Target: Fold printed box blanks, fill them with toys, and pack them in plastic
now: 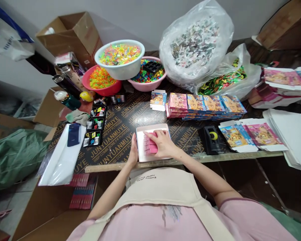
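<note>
A shallow white box (pixel 141 154) lies at the table's front edge before me. Inside it is a pink cardboard-looking piece (pixel 153 148) with a row of notches along its left side. My right hand (pixel 164 144) reaches over the box from the right, thumb and fingers closed about the pink piece and hiding much of it. Along the box's left wall rests my left hand (pixel 133 152), its fingers straight and nothing in its grasp. Behind the box stand stacks of small printed boxes (pixel 197 103), pink and blue. One loose printed box (pixel 158 99) lies with flaps out.
Basins of colourful small pieces (pixel 130 72) and a clear bag of wrapped packets (pixel 165 50) line the back. Black trays (pixel 84 142) and a phone (pixel 74 134) lie left. A tape dispenser (pixel 207 144) and flat printed boxes (pixel 251 147) are right. An open carton (pixel 50 214) stands below.
</note>
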`<state>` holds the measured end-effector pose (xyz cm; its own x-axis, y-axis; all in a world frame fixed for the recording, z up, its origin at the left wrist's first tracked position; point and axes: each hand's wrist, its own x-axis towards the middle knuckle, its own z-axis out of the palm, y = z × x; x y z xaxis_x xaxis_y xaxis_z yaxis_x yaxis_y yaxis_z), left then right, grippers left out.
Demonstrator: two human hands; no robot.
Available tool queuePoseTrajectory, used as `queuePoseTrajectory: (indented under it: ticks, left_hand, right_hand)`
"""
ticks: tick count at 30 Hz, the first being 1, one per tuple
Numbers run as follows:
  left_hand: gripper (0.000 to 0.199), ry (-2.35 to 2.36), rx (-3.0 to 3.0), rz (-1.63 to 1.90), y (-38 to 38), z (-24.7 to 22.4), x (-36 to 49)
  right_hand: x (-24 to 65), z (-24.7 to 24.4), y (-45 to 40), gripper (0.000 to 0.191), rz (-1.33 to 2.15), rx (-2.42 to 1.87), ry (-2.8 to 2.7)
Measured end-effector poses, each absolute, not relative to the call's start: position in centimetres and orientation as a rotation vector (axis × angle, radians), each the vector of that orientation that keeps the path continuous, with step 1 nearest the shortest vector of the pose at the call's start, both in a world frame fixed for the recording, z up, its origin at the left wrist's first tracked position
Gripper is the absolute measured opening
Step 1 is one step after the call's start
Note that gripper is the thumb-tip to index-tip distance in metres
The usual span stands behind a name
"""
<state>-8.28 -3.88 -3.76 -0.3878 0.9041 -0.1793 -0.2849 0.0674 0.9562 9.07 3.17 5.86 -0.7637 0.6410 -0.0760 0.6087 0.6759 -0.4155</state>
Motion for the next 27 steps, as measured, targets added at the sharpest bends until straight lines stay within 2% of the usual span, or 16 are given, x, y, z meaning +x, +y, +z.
queuePoseTrajectory:
  ticks: [5,10,13,17,23,27]
  left_hand:
    - [0.085,1.235,0.451,1.622,-4.2,-4.0,-1.8]
    - [0.086,1.15,0.549,1.619,-2.4,-3.4,-0.6]
    - [0.089,1.103,0.682,1.528,-0.8,-3.2,-2.1]
    - [0.089,1.092,0.767,1.241,3.1,-2.8,-4.9]
    - [0.059,1.166,0.695,0.936,15.3,-1.1,-4.9]
    - [0.064,1.361,0.507,0.721,21.5,-1.1,-1.8]
  right_hand:
    - [8.8,8.1,1.6,0.107,0.553,-1.041,-3.045]
    - [9.9,7.3,1.8,0.108,0.557,-1.102,-3.035]
    - [10.5,6.0,1.5,0.11,0.598,-1.019,-2.952]
    - [12.5,5.4,2.7,0.111,0.622,-0.935,-2.797]
    - [16.8,4.7,12.6,0.075,0.216,-1.486,-2.323]
    - [18.0,2.8,18.3,0.059,0.154,-1.645,-2.2]
